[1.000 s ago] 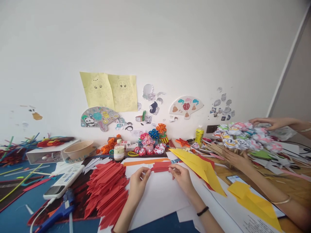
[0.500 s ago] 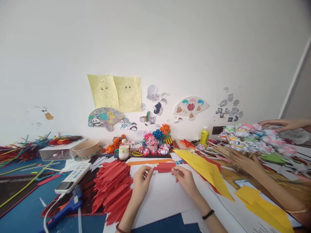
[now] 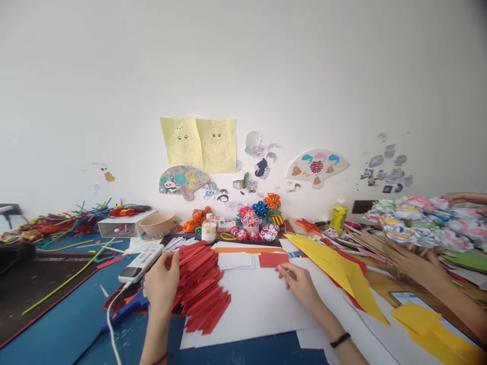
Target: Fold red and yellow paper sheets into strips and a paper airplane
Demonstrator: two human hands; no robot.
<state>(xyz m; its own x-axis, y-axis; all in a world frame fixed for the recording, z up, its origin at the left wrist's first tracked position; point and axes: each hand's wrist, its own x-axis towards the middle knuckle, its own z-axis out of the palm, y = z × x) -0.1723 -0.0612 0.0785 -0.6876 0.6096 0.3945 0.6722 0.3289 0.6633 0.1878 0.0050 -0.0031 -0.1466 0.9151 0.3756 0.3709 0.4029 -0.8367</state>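
My left hand [image 3: 163,279] is raised at the left edge of a pile of folded red paper strips [image 3: 200,284]. Its thumb and fingertips are pinched together, and I cannot make out what is between them. Several white paper strips [image 3: 172,244] lie just behind it. My right hand [image 3: 300,286] hovers above a large white sheet [image 3: 258,309], fingers loosely bent and a little apart, holding nothing. Just beyond its fingertips lies a small red paper rectangle [image 3: 272,260]. A white paper rectangle [image 3: 235,261] lies to the left of that.
A blue glue gun [image 3: 131,306] and a white power strip [image 3: 142,261] with its cable lie at left. Yellow paper [image 3: 337,271] stretches across the right. Another person's hands [image 3: 411,261] hold a bunch of crumpled paper flowers [image 3: 422,223]. A small bottle [image 3: 209,230] stands behind.
The view has swung left. My left hand has left the red rectangle and moved left to the red pile, uncovering the white rectangle. My right hand has drawn slightly away from the red rectangle.
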